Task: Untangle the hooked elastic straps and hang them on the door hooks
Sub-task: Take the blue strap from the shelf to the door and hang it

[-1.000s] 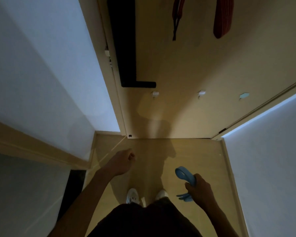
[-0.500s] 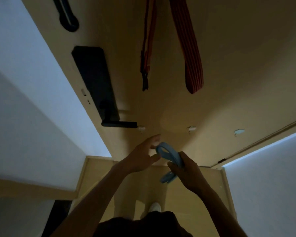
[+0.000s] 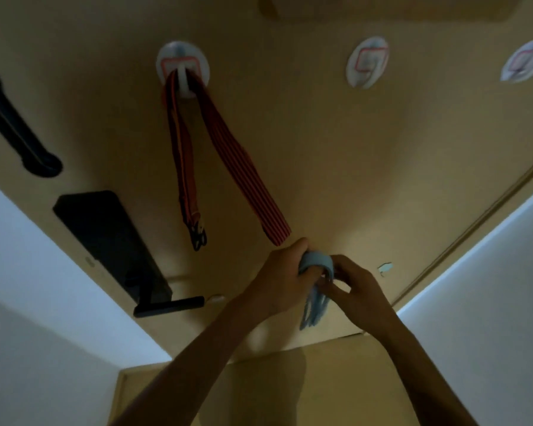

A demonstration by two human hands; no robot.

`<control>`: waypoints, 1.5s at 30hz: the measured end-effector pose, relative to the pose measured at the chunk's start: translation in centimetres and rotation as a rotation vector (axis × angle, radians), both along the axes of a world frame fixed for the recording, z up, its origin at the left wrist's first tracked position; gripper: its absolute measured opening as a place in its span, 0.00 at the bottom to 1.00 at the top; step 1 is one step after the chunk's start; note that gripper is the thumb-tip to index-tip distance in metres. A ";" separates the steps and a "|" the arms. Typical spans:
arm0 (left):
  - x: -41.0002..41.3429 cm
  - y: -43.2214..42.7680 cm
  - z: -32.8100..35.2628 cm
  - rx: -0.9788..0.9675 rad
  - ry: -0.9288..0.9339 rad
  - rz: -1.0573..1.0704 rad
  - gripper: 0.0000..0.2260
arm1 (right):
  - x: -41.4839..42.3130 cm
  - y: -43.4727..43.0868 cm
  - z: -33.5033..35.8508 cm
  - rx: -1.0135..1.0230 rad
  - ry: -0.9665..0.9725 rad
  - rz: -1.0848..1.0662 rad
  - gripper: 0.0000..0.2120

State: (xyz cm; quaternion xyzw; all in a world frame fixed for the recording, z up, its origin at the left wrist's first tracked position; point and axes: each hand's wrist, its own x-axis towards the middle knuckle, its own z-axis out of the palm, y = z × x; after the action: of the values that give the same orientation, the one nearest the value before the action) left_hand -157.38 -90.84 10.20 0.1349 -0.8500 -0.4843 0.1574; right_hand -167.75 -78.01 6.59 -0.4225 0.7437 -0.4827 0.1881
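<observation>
A light blue elastic strap (image 3: 316, 281) hangs bunched between my hands in front of the wooden door (image 3: 320, 164). My left hand (image 3: 285, 273) grips its upper loop from the left. Fingers of my right hand (image 3: 356, 285) pinch the strap's strands from the right. A red striped strap (image 3: 228, 155) hangs from the left round door hook (image 3: 182, 67), its black metal hooks dangling at the lower end. Two more round hooks, the middle hook (image 3: 367, 61) and the right hook (image 3: 523, 59), carry nothing.
A black lock plate with a lever handle (image 3: 117, 250) sits on the door at the left, with a black bar (image 3: 16, 130) above it. White walls (image 3: 490, 287) flank the door on both sides. The wooden floor (image 3: 290, 388) lies below.
The view has tilted up, bringing the door hooks into sight. Both hands rose toward the door, and my left hand now grips the blue strap that only my right held before.
</observation>
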 end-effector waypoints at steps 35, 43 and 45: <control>-9.4 -0.1 21.1 -0.438 0.298 0.347 0.07 | -13.6 -4.2 24.1 -0.262 0.352 0.213 0.14; -9.6 -1.7 21.8 -0.583 0.324 0.342 0.08 | -14.1 -4.7 25.0 -0.270 0.441 0.185 0.05; -9.9 -2.2 21.6 -0.596 0.334 0.360 0.06 | -14.1 -4.9 25.2 -0.331 0.446 0.136 0.02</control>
State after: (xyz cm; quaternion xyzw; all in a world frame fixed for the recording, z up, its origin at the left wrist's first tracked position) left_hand -167.24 -93.00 31.80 0.1497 -0.8789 -0.1960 0.4083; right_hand -181.89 -82.94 31.80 -0.5922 0.6478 -0.4789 -0.0194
